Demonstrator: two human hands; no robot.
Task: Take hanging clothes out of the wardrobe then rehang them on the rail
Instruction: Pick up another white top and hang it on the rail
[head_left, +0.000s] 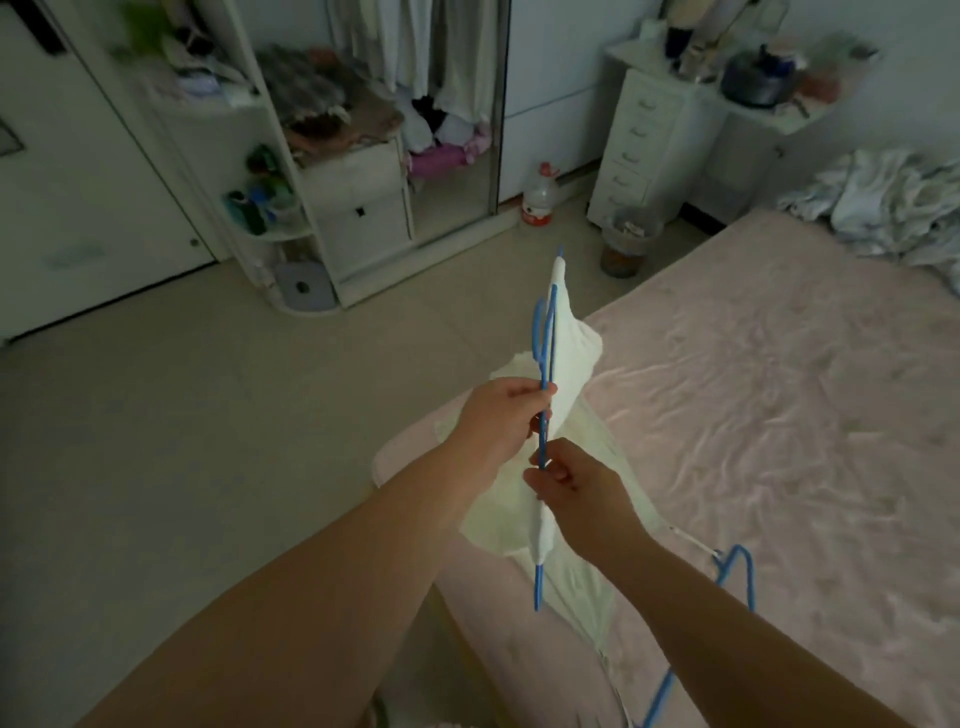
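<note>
A blue hanger (545, 343) stands edge-on in front of me with a white garment (574, 358) draped on it, above the corner of the bed. My left hand (498, 423) grips the hanger near its middle. Just below, my right hand (576, 491) pinches the hanger and the white cloth. More of the pale garment (582, 577) hangs down under both hands. A second blue hanger (737, 566) lies on the bed behind my right forearm. The open wardrobe (441, 78) at the back holds several pale hanging clothes.
The bed with a pink sheet (779, 415) fills the right side, with a heap of white clothes (883, 202) at its far end. A bin (626, 244), a water bottle (540, 195) and a white drawer unit (636, 140) stand beyond. Corner shelves (270, 208) flank the wardrobe.
</note>
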